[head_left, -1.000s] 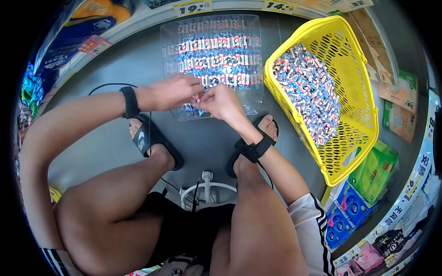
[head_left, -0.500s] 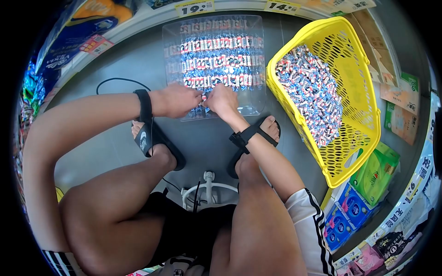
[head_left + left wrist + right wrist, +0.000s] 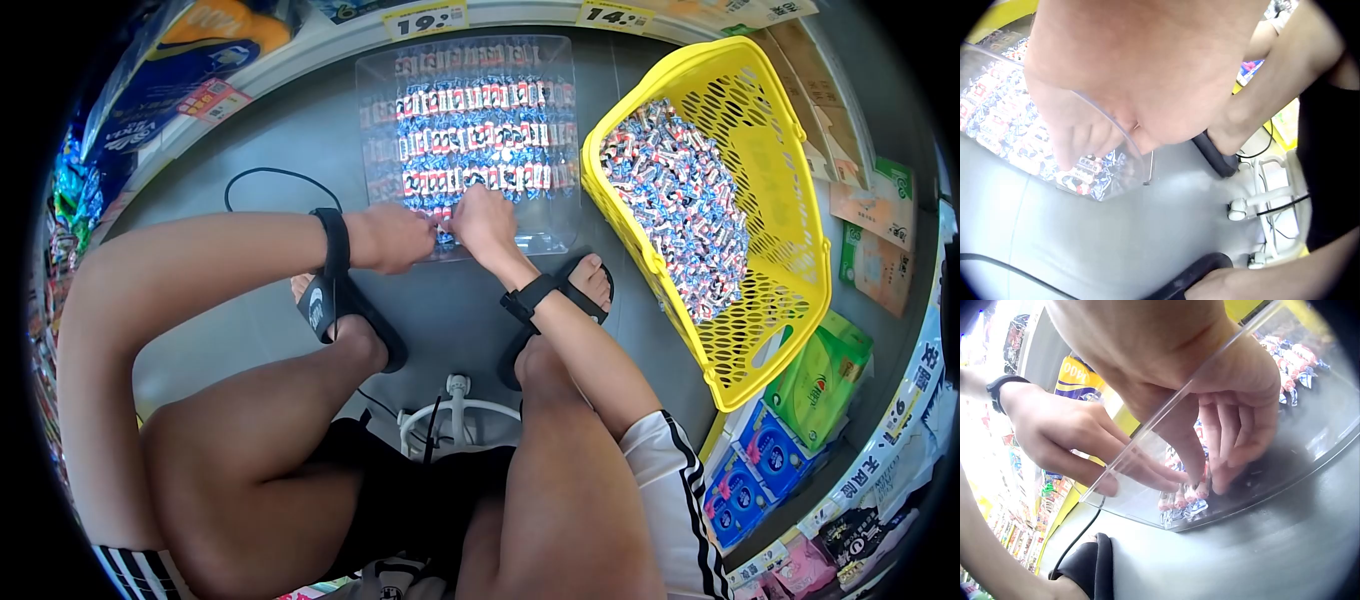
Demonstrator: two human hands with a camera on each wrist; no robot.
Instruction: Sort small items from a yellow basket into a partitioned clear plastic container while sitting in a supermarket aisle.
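A clear plastic bin [image 3: 545, 235] on the floor holds wrapped candies [image 3: 470, 135] laid in several rows. Both hands reach into its near end. The left hand [image 3: 395, 238], its fingers extended in the right wrist view, touches the candies [image 3: 1180, 499] at the near-left corner. Beside it the right hand [image 3: 484, 222] has its thumb and index finger at the same candies, and its other fingers are bent; the right wrist view shows this hand [image 3: 1235, 394] inside the clear wall. Whether it pinches a candy is hidden.
Right of the bin stands a yellow basket [image 3: 765, 200] with a heap of loose candies [image 3: 680, 210]. Shelves with price tags [image 3: 425, 20] run behind. Sandaled feet flank the near side, and a white wheeled chair base [image 3: 457, 410] sits between the legs. A black cable [image 3: 280, 171] lies left.
The left hand has moved right and toward the body, to the near end of the bin. The right hand has shifted slightly and stays at the near row.
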